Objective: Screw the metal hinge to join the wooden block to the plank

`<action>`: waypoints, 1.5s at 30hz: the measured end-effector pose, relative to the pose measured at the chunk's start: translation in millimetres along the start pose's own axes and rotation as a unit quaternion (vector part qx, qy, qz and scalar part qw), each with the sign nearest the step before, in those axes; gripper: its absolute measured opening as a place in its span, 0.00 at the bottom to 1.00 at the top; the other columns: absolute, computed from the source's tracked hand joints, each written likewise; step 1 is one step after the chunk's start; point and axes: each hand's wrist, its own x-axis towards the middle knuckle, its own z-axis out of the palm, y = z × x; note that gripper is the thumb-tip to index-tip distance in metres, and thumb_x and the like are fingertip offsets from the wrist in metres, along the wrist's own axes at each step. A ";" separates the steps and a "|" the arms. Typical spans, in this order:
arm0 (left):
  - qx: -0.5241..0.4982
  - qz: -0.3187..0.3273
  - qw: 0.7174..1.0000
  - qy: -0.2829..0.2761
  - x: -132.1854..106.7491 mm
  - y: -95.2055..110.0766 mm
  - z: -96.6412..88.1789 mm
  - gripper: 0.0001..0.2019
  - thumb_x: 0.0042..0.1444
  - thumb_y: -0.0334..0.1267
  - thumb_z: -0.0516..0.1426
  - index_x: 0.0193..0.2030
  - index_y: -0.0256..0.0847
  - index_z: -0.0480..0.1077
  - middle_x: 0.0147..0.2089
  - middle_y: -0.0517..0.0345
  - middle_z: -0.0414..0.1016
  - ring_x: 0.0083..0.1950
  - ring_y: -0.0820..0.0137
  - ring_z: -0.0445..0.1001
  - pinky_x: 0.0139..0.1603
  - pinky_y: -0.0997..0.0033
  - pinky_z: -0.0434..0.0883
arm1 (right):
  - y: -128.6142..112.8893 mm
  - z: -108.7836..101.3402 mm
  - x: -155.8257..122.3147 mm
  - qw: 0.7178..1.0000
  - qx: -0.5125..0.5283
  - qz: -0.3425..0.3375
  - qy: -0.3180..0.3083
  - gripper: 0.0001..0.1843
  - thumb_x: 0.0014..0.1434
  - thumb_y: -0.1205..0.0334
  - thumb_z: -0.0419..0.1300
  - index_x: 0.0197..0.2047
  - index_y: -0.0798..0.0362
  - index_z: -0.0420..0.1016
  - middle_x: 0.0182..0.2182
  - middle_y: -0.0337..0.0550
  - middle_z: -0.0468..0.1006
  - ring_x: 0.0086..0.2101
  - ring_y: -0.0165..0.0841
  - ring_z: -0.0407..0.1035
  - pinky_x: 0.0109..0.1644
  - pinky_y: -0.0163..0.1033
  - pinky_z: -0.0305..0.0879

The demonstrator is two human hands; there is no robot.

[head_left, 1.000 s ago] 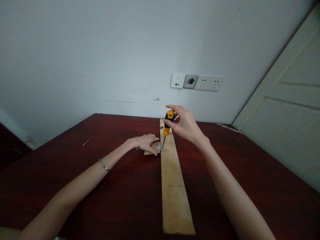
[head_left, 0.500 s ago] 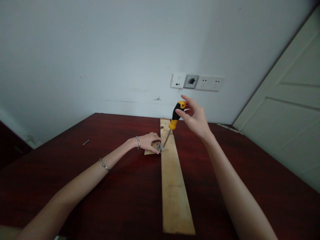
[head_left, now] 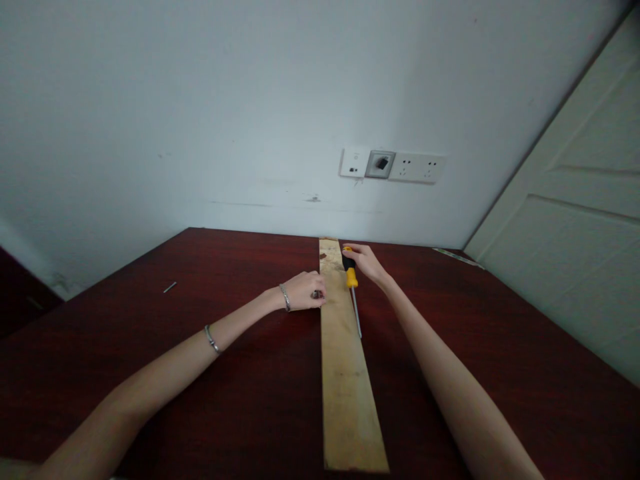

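A yellow and black screwdriver [head_left: 352, 275] is gripped by its handle in my right hand [head_left: 370, 264]. Its shaft slants down toward me, with the tip over the right edge of a long wooden plank [head_left: 345, 373]. My left hand [head_left: 303, 291] is closed at the plank's left edge, fingers curled around a small metal hinge [head_left: 316, 294]. Only a bit of the hinge shows between thumb and fingers. My hand hides the small board beneath it.
A small metal strip [head_left: 170, 287] lies on the dark red tabletop [head_left: 240, 400] to the left. Behind the table, a white wall carries sockets [head_left: 417, 167]. At right stands a pale panelled door [head_left: 565, 220], with a thin light strip [head_left: 459, 258] near its foot.
My right hand has lowered the screwdriver, and its tip has moved off the hinge toward me and to the right. The left fingers have closed in over the hinge.
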 end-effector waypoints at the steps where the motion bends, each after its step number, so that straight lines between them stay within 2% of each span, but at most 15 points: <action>1: 0.012 -0.013 1.000 -0.002 0.2 2.5 -1.1 0.05 0.52 0.37 0.60 0.32 0.39 0.75 0.38 0.56 0.75 0.42 0.66 0.70 0.45 0.70 0.65 | 5.1 1.7 0.3 1.000 -0.002 0.006 -0.003 0.20 0.49 0.56 0.55 0.41 0.57 0.78 0.41 0.45 0.79 0.45 0.40 0.70 0.52 0.42 0.61; 5: 0.058 -0.058 0.997 -0.016 0.9 13.3 -7.3 0.05 0.51 0.38 0.60 0.30 0.40 0.75 0.37 0.56 0.75 0.42 0.64 0.70 0.41 0.69 0.65 | 19.7 9.5 0.7 0.999 -0.013 0.032 -0.011 0.20 0.49 0.57 0.55 0.42 0.56 0.79 0.42 0.45 0.79 0.46 0.41 0.70 0.53 0.43 0.61; 8: 0.076 -0.068 0.995 -0.020 1.2 19.0 -9.6 0.05 0.51 0.38 0.59 0.28 0.40 0.75 0.37 0.56 0.74 0.43 0.64 0.69 0.41 0.69 0.65 | 25.8 15.8 0.1 0.998 -0.027 0.052 -0.009 0.21 0.49 0.56 0.55 0.43 0.57 0.78 0.44 0.46 0.79 0.47 0.41 0.69 0.54 0.43 0.60; 12: 0.068 -0.080 0.994 -0.014 1.3 20.1 -8.8 0.05 0.50 0.38 0.59 0.28 0.40 0.75 0.37 0.56 0.74 0.41 0.65 0.69 0.40 0.70 0.65 | 30.2 20.9 -1.1 0.996 -0.048 0.076 -0.002 0.22 0.50 0.56 0.56 0.45 0.59 0.77 0.47 0.49 0.77 0.49 0.42 0.68 0.55 0.43 0.59; 16: 0.043 -0.091 0.995 -0.009 1.5 17.8 -7.0 0.04 0.49 0.37 0.60 0.28 0.40 0.75 0.35 0.56 0.73 0.39 0.66 0.70 0.39 0.70 0.65 | 34.4 23.3 -2.2 0.994 -0.061 0.087 0.001 0.21 0.50 0.56 0.56 0.45 0.57 0.77 0.47 0.47 0.77 0.50 0.42 0.68 0.55 0.43 0.59; 24: 0.036 -0.075 0.996 0.011 1.1 18.2 -4.7 0.03 0.48 0.34 0.60 0.26 0.39 0.74 0.35 0.55 0.74 0.38 0.65 0.69 0.38 0.69 0.65 | 36.5 25.8 -6.2 0.994 -0.069 0.078 -0.013 0.16 0.52 0.57 0.55 0.38 0.55 0.79 0.38 0.44 0.80 0.43 0.40 0.71 0.49 0.40 0.63; 36: 0.021 -0.063 0.997 0.028 1.0 17.2 -7.4 0.02 0.47 0.33 0.60 0.28 0.38 0.72 0.35 0.56 0.74 0.39 0.65 0.69 0.42 0.68 0.64 | 40.5 27.6 -4.6 0.995 -0.079 0.060 -0.026 0.17 0.52 0.55 0.55 0.39 0.56 0.78 0.39 0.45 0.79 0.42 0.39 0.70 0.47 0.39 0.62; 45: -0.009 -0.049 0.998 0.030 0.4 8.2 1.5 0.02 0.49 0.33 0.59 0.29 0.38 0.71 0.35 0.57 0.72 0.38 0.68 0.69 0.42 0.69 0.64 | 40.0 26.5 -5.4 0.995 -0.082 0.051 -0.034 0.17 0.53 0.54 0.54 0.38 0.55 0.78 0.37 0.44 0.79 0.40 0.38 0.70 0.46 0.39 0.62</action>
